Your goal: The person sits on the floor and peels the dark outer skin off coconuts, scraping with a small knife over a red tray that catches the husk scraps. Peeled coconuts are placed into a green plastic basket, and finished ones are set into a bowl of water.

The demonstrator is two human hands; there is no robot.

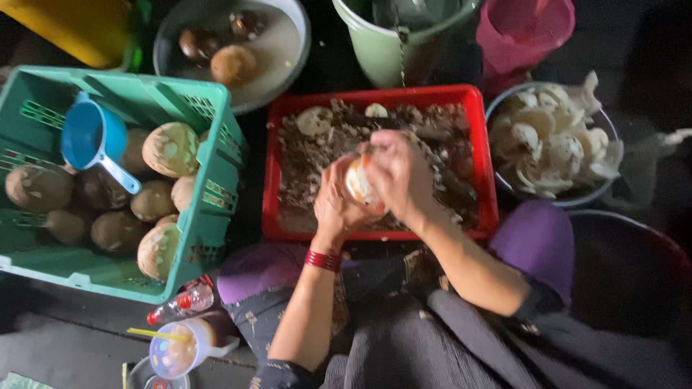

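Coconut (357, 181) mostly hidden between left hand (336, 204) and right hand (398, 175).

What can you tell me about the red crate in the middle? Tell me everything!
The red crate is a shallow, rectangular tray that looks like plastic, with a raised rim. It lies flat in front of the person's knees, between the green basket and a bowl of white pieces. It is filled with brown peelings and scraps, plus a few pale round pieces near its far edge. Both hands work just above it, holding a pale round thing.
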